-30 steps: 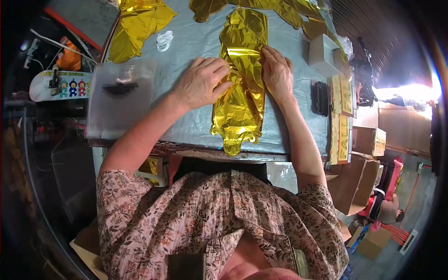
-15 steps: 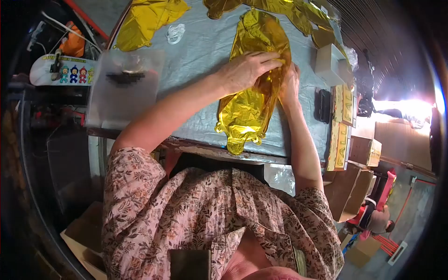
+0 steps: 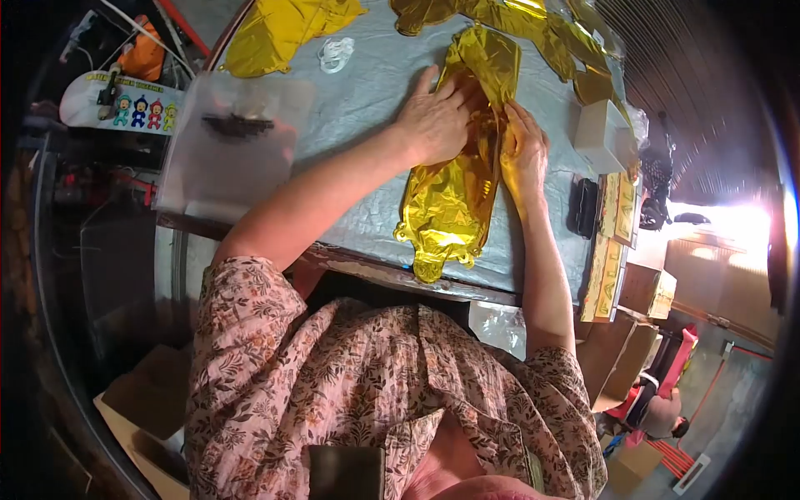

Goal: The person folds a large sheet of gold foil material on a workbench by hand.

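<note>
A shiny gold foil balloon, flat and creased, lies lengthwise on the cloth-covered table, its tabbed narrow end by the front edge. My left hand rests on its upper middle with fingers spread and thumb pointing away; some fingertips disappear against the dark fold. Along the balloon's right edge, my right hand is curled, with the foil edge between thumb and fingers. More gold foil pieces lie at the far left and along the far edge. A small white bundle of ribbon or string sits left of the balloon.
A translucent plastic sheet or bag covers the table's left side. On the right are a white open box, a black case and yellow printed cartons. Cardboard boxes stand beyond; another person is at lower right.
My left hand has slid down and left off the upper foil, its fingers spreading. My right hand has come out from behind the edge into fuller view. The whole view has shifted slightly.
</note>
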Action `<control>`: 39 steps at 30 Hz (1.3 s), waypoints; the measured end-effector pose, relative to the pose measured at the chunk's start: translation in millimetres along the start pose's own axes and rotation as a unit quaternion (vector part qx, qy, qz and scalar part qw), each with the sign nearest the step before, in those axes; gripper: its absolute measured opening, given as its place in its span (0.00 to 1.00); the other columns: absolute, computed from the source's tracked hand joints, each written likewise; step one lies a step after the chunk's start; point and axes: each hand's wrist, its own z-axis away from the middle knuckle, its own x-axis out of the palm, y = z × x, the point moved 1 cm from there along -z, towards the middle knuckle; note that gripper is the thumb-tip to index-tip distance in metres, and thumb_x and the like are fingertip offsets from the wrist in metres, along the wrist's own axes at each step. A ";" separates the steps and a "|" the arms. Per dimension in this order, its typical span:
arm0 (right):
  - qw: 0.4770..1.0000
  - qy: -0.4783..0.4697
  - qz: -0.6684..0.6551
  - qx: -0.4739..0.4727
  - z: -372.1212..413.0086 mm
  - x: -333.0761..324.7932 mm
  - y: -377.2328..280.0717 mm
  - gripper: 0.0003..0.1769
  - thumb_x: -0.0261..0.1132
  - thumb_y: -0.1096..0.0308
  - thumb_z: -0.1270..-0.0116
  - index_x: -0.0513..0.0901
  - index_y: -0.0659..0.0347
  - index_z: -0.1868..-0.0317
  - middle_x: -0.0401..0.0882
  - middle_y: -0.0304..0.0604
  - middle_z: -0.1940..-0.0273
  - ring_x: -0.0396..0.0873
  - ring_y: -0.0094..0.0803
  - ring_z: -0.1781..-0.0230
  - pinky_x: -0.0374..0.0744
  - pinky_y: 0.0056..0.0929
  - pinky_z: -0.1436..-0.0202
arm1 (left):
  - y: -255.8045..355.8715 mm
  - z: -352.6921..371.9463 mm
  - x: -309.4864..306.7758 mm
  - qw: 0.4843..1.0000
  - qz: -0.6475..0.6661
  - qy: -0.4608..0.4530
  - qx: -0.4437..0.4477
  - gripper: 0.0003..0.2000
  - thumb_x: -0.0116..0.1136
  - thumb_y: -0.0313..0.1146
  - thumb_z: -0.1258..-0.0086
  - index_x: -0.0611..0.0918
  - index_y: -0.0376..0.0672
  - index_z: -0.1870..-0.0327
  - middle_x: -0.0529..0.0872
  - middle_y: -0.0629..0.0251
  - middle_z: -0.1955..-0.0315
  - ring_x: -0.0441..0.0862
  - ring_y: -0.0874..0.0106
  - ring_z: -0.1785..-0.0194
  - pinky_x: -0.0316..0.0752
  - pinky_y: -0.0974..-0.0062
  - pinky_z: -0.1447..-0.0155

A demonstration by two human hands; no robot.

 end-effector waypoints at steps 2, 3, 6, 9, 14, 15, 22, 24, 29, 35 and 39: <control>0.999 0.031 0.011 -0.025 -0.5 -4.9 -6.2 0.20 0.58 0.75 0.27 0.84 0.61 0.37 0.83 0.47 0.35 0.81 0.47 0.34 0.74 0.45 0.30 | 0.4 2.3 -2.9 1.000 -0.002 0.027 0.000 0.24 0.51 0.38 0.24 0.78 0.41 0.29 0.77 0.59 0.28 0.64 0.63 0.20 0.42 0.40 0.18; 0.999 0.025 0.009 -0.022 -1.6 -7.7 -9.5 0.22 0.58 0.77 0.30 0.84 0.62 0.37 0.83 0.48 0.35 0.80 0.47 0.34 0.74 0.45 0.30 | -0.7 2.0 -0.2 1.000 -0.003 0.026 -0.004 0.24 0.51 0.38 0.24 0.78 0.41 0.29 0.77 0.59 0.28 0.64 0.63 0.20 0.42 0.40 0.18; 0.999 0.028 0.016 -0.028 -1.8 -5.7 -6.2 0.23 0.58 0.79 0.32 0.84 0.63 0.37 0.83 0.49 0.35 0.80 0.48 0.34 0.74 0.46 0.29 | -2.1 -0.3 7.9 0.998 0.049 0.031 0.001 0.25 0.51 0.37 0.25 0.78 0.47 0.28 0.76 0.61 0.27 0.63 0.64 0.19 0.41 0.40 0.18; 0.999 0.021 0.010 -0.028 -2.1 -6.2 -8.0 0.23 0.58 0.79 0.32 0.84 0.64 0.37 0.83 0.49 0.34 0.81 0.49 0.34 0.74 0.46 0.29 | -3.5 2.1 9.5 0.998 0.022 0.053 -0.010 0.24 0.52 0.37 0.26 0.79 0.50 0.28 0.76 0.63 0.27 0.63 0.64 0.20 0.41 0.41 0.18; 0.999 0.019 0.010 -0.029 -3.1 -6.4 -8.2 0.23 0.58 0.79 0.32 0.84 0.63 0.37 0.83 0.49 0.34 0.81 0.49 0.34 0.74 0.46 0.29 | -6.2 5.1 15.1 0.997 0.017 0.071 -0.010 0.24 0.51 0.38 0.25 0.80 0.50 0.29 0.75 0.63 0.26 0.62 0.64 0.19 0.39 0.40 0.17; 0.999 0.018 0.006 -0.028 -3.3 -6.3 -8.5 0.23 0.58 0.78 0.32 0.84 0.63 0.37 0.83 0.49 0.34 0.80 0.49 0.34 0.74 0.47 0.29 | -6.0 5.0 12.7 0.997 0.017 0.071 -0.010 0.24 0.51 0.38 0.25 0.80 0.50 0.29 0.75 0.63 0.26 0.62 0.64 0.19 0.39 0.40 0.17; 0.999 0.022 0.027 -0.032 -1.7 -6.7 -11.0 0.23 0.59 0.77 0.29 0.83 0.61 0.35 0.83 0.48 0.34 0.80 0.46 0.32 0.73 0.47 0.29 | -7.6 5.8 9.6 0.999 0.014 -0.014 -0.028 0.24 0.50 0.38 0.24 0.79 0.49 0.28 0.73 0.60 0.25 0.60 0.64 0.18 0.36 0.39 0.16; 0.999 0.011 0.025 -0.018 -2.6 -7.6 -12.7 0.21 0.59 0.75 0.27 0.83 0.60 0.35 0.82 0.47 0.33 0.79 0.46 0.31 0.72 0.47 0.28 | -8.6 6.2 12.1 0.999 0.016 -0.011 -0.029 0.24 0.50 0.38 0.24 0.78 0.47 0.28 0.73 0.59 0.24 0.60 0.63 0.18 0.36 0.39 0.16; 1.000 0.000 0.010 -0.010 -0.3 -4.4 -6.8 0.24 0.59 0.73 0.27 0.81 0.56 0.31 0.81 0.43 0.31 0.75 0.43 0.28 0.67 0.47 0.25 | -9.5 7.6 13.3 0.999 0.043 0.019 -0.027 0.22 0.51 0.40 0.26 0.88 0.40 0.40 0.79 0.57 0.29 0.60 0.58 0.18 0.31 0.38 0.16; 1.000 -0.012 -0.003 0.001 -0.2 -5.3 -10.1 0.28 0.58 0.73 0.29 0.79 0.50 0.28 0.78 0.39 0.28 0.72 0.41 0.26 0.64 0.47 0.23 | -8.0 7.7 1.6 0.997 0.064 0.001 -0.037 0.23 0.54 0.38 0.28 0.83 0.42 0.34 0.79 0.59 0.30 0.62 0.60 0.20 0.35 0.37 0.17; 1.000 -0.018 0.013 -0.012 0.2 -4.7 -8.9 0.27 0.57 0.73 0.27 0.80 0.49 0.29 0.78 0.39 0.28 0.72 0.41 0.26 0.64 0.47 0.23 | -7.6 8.4 -2.3 0.997 0.064 0.022 -0.034 0.25 0.56 0.38 0.29 0.80 0.44 0.31 0.79 0.61 0.31 0.64 0.61 0.21 0.39 0.38 0.19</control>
